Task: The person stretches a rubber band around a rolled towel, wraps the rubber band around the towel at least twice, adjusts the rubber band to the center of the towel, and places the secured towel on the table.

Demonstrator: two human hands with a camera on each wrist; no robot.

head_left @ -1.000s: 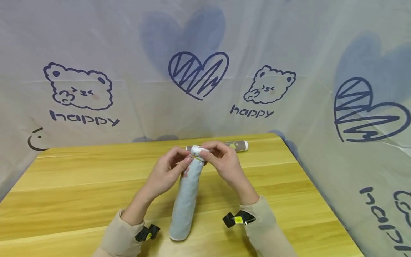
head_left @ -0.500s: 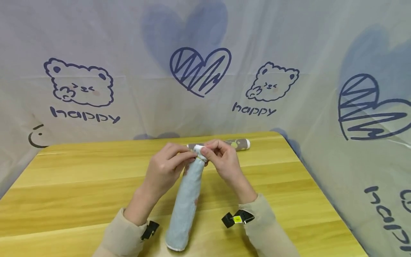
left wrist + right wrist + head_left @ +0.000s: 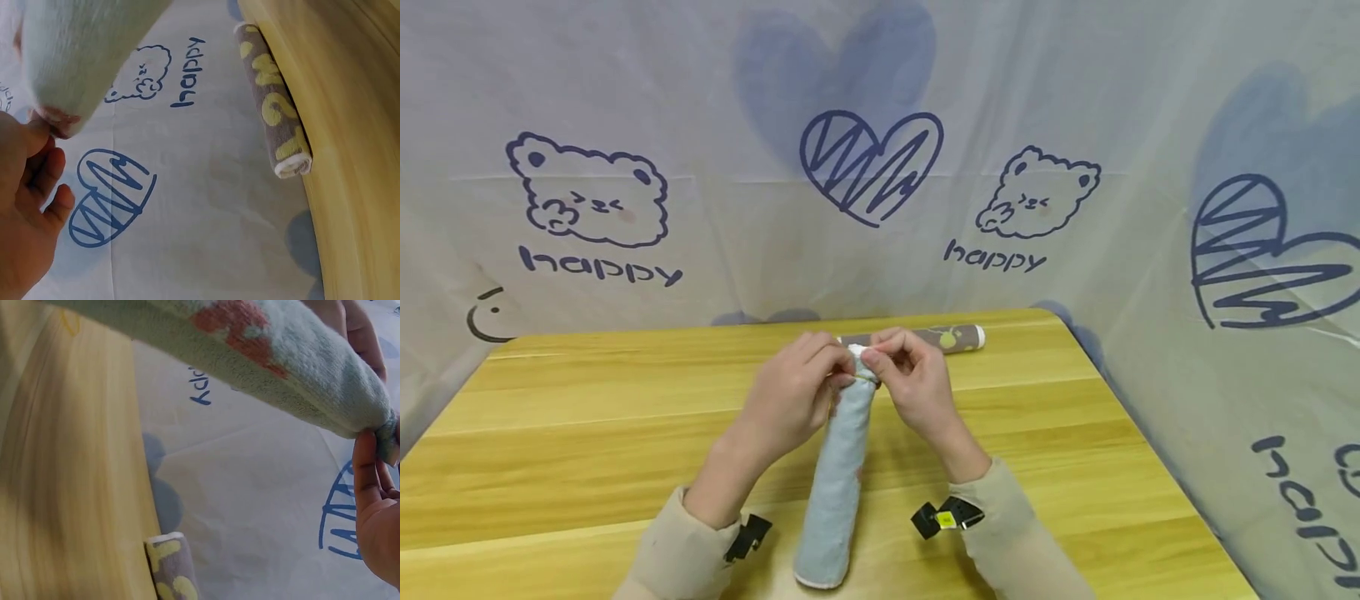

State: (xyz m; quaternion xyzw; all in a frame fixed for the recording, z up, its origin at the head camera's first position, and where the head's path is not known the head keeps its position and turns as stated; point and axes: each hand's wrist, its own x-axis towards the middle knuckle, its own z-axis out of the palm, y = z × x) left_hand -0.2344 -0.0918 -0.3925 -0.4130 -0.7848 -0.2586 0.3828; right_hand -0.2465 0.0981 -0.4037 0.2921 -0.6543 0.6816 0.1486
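A light blue rolled towel [image 3: 835, 492] with reddish patches slants up from the table, its near end low in the head view. Round its narrowed far end runs a thin yellow rubber band [image 3: 866, 379]. My left hand [image 3: 790, 387] pinches at the band from the left, its fingertips against the towel. From the other side, my right hand [image 3: 917, 379] pinches the white-edged end of the roll between thumb and fingers. In the right wrist view a thumb and fingers [image 3: 369, 481] press on the gathered tip. The left hand's fingertips are partly hidden behind its knuckles.
A brown rolled towel [image 3: 958, 337] with yellow figures lies at the table's back edge, behind the hands. A yellow loop [image 3: 70, 322] shows on the wooden table [image 3: 587, 450] in the right wrist view. A printed cloth [image 3: 737, 225] hangs behind.
My left hand has turned so that its back faces up, its fingers still at the band. The towel's near end has shifted slightly downward in view. My right hand stays at the towel's tip.
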